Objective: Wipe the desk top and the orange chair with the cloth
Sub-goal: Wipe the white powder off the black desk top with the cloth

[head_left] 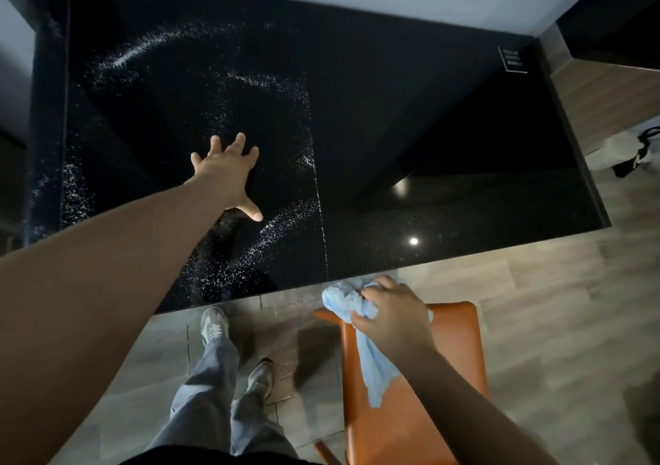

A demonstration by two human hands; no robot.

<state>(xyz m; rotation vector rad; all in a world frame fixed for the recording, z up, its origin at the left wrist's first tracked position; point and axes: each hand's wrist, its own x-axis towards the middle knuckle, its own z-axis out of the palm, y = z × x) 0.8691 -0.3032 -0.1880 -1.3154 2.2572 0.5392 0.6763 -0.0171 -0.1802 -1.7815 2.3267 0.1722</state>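
The black glossy desk top (393,125) fills the upper part of the head view, with trails of white specks across its left half. My left hand (228,175) rests flat on it, fingers spread. My right hand (393,313) grips a bunched light blue cloth (351,304) just off the desk's near edge, above the orange chair (453,357). A loose end of the cloth hangs down over the chair's seat.
Wood-look floor runs below and to the right of the desk. My legs and grey shoes (214,325) stand left of the chair. A small card (512,59) lies at the desk's far right corner. A dark bag (639,154) sits on the floor at right.
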